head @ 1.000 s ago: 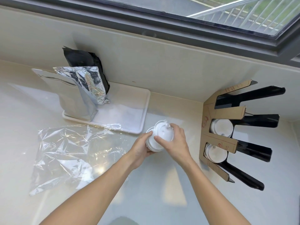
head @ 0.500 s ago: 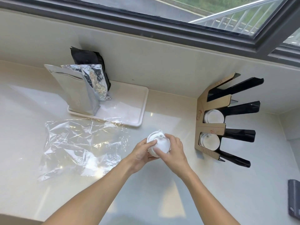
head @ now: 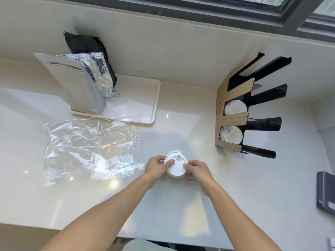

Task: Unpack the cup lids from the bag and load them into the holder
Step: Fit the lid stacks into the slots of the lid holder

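A short stack of white cup lids [head: 176, 165] is held over the counter between both hands. My left hand [head: 156, 167] grips its left side with the thumb on top, and my right hand [head: 196, 171] grips its right side. The cardboard and black lid holder [head: 233, 117] stands at the right against the wall. Two of its slots hold white lids [head: 235, 107], and the top slot looks empty. A clear plastic bag [head: 88, 149] lies flat and empty on the counter to the left.
A white tray [head: 150, 105] at the back carries silver foil pouches [head: 79, 84] and a black pouch [head: 87, 46]. A dark device [head: 326, 192] lies at the right edge. The counter's front edge runs below my forearms.
Both hands have drawn the lid stack nearer to me, away from the tray. The stack has turned so its top faces up more. The view has pulled back.
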